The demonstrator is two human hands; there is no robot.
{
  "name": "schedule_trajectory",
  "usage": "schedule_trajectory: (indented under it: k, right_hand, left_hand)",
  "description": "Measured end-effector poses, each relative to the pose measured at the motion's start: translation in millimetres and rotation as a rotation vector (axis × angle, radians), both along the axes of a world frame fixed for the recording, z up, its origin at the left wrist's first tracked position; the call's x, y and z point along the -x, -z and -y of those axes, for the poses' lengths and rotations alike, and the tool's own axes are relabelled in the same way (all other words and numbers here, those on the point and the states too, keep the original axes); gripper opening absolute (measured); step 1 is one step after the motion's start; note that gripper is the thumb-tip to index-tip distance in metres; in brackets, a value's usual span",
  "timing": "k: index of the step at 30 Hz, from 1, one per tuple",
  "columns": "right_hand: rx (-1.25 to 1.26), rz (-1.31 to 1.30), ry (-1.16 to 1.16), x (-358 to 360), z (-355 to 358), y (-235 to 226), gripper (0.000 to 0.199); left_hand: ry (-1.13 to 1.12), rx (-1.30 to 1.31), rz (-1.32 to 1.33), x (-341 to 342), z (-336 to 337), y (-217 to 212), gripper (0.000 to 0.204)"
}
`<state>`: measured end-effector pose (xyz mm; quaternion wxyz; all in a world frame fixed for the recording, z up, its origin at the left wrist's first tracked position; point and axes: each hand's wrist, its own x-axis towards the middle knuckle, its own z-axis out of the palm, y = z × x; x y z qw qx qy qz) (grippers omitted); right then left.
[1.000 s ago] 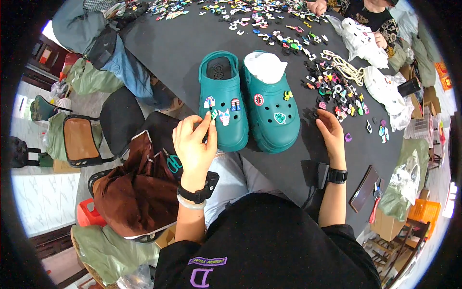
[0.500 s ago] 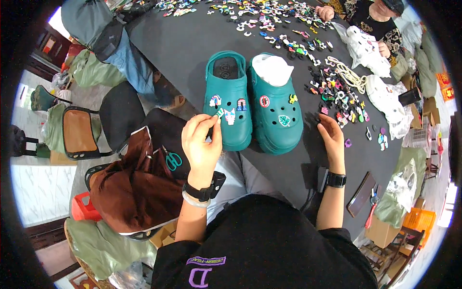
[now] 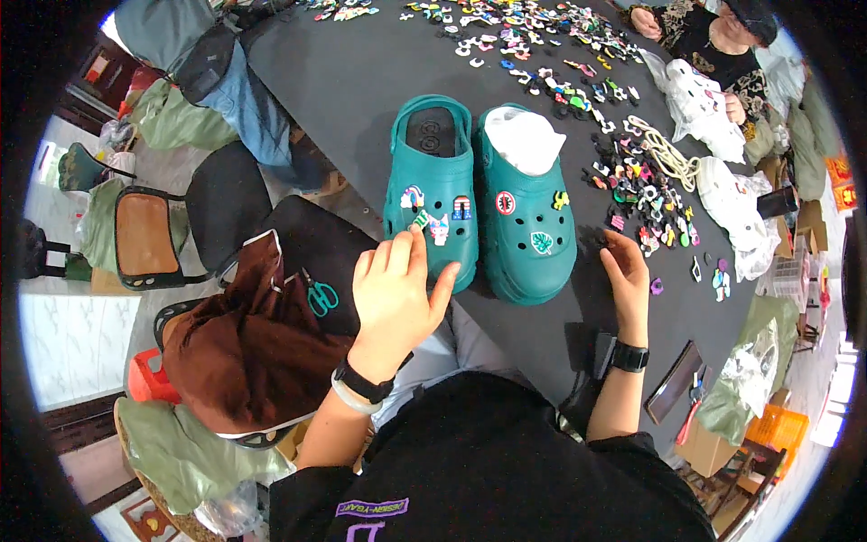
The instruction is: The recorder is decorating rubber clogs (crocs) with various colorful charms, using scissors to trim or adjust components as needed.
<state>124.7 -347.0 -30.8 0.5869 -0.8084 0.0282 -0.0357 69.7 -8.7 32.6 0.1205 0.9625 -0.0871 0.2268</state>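
Observation:
A pair of teal clogs stands side by side on the dark table. On the left clog [image 3: 452, 172] sit several charms, among them a rainbow one [image 3: 413, 196], a pink-and-white figure [image 3: 439, 229] and a small green charm [image 3: 422, 219]. My left hand [image 3: 395, 287] reaches to this clog, its fingers stretched and thumb apart, with the fingertips at the green charm. White stuffing fills the opening of the right clog [image 3: 522, 266], which carries a red round charm, a yellow one and a green leaf. To its right, my right hand [image 3: 627, 275] is open, fingers loosely curved near the table.
A pile of loose charms [image 3: 646, 185] lies at the right, with more spread along the far side. Beyond it are a cord [image 3: 670, 149] and white plastic bags [image 3: 727, 203]. A phone [image 3: 675, 381] rests at the near right. Scissors [image 3: 320, 294] lie left. Another person [image 3: 713, 54] sits far right.
My left thumb and fingers have opened from a pinch at the green charm, and the hand now lies flatter with fingers stretched. The right hand stays about where it was. The view has shifted slightly.

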Motion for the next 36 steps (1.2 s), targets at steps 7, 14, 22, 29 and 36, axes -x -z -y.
schedule_trajectory:
  k: [7,14,22,29,36]
  right_hand:
    - [0.073,0.035,-0.005,0.9,-6.8,-9.2,0.031]
    - [-0.035,0.041,0.024,2.0,-3.4,-9.3,0.029]
    - [-0.184,0.022,0.078,-3.2,1.5,0.6,0.026]
    - [-0.198,0.026,0.071,-3.6,2.6,0.1,0.026]
    - [-0.152,0.033,0.036,-4.5,5.1,1.8,0.027]
  left_hand:
    - [0.02,-0.064,-0.062,-7.9,1.1,-7.6,0.049]
    - [0.053,0.579,0.003,-4.7,-12.7,11.3,0.035]
    - [-0.041,0.736,0.005,6.6,-16.7,23.2,0.058]
    - [-0.025,0.562,0.044,4.1,-15.5,21.0,0.042]
    - [-0.004,0.603,0.1,7.4,-15.0,27.1,0.042]
